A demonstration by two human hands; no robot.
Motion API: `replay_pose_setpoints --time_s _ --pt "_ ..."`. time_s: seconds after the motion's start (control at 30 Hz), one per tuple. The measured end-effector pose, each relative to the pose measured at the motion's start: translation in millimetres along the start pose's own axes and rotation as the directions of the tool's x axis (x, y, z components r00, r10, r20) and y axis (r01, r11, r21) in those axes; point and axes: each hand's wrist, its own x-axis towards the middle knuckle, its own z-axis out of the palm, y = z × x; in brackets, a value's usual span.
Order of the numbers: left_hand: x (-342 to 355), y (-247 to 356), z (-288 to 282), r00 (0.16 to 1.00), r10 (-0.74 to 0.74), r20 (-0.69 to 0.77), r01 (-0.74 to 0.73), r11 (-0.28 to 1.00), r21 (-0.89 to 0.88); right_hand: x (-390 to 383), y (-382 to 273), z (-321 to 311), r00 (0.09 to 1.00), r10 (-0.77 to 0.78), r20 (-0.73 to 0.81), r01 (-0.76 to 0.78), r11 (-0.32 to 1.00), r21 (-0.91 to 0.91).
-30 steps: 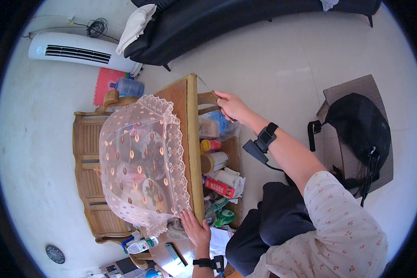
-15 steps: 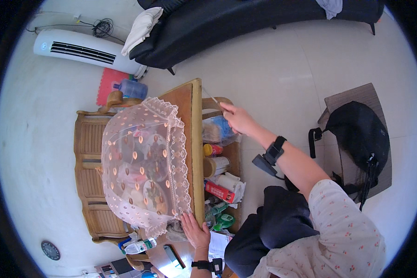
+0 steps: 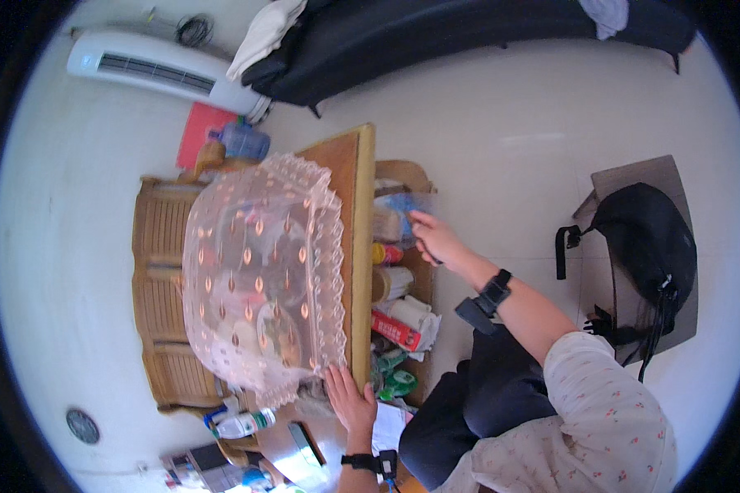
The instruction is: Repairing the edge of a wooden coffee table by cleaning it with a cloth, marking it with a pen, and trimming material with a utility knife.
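My right hand (image 3: 436,241) is closed around the handle of a slender tool (image 3: 433,256), beside the long wooden table (image 3: 360,156); the tool's far end is too blurred to make out. My left hand (image 3: 349,393) lies with fingers spread on the table's near end, touching the lace hem of a pink mesh food cover (image 3: 247,255). Dishes under the cover show only vaguely. Below the tabletop's right edge, a shelf holds plastic bags (image 3: 395,214), jars (image 3: 393,282), a red box (image 3: 393,329) and green bottles (image 3: 399,382).
A black bag (image 3: 645,238) lies on a low stool (image 3: 629,172) at right. A wooden bench (image 3: 160,279) stands against the left wall. A black sofa (image 3: 452,41), white air conditioner (image 3: 152,70), blue water jug (image 3: 242,144) and water bottle (image 3: 242,426) are also in view.
My right hand has moved rightward and toward me with the tool, away from the table's far corner. My left hand stays on the table; the view has shifted slightly.
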Motion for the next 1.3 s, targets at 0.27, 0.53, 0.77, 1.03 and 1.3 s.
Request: replay_pose_setpoints --time_s 0.27,0.53,0.77,1.03,1.3 --pt "0 -9 -4 0.993 -0.045 -0.107 0.038 0.997 -0.071 -89 16 33 0.961 -0.234 0.146 0.254 0.958 -0.134" --pt "-51 17 -27 0.865 -0.484 -0.129 0.004 0.264 -0.965 -208 54 155 0.666 0.044 0.744 0.671 0.399 -0.625" --pt "-159 -63 -14 0.448 -0.837 0.313 -0.019 -0.360 -0.933 -218 124 223 0.366 0.252 0.896 0.837 0.332 -0.436" --pt "-303 -220 49 0.187 -0.982 0.028 0.877 0.154 -0.455 -195 143 271 0.314 -0.039 0.949 0.942 -0.111 -0.316" --pt "-267 -214 28 0.229 -0.970 0.083 0.948 0.203 -0.246 -140 177 271 0.222 -0.076 0.972 0.887 -0.399 -0.234"
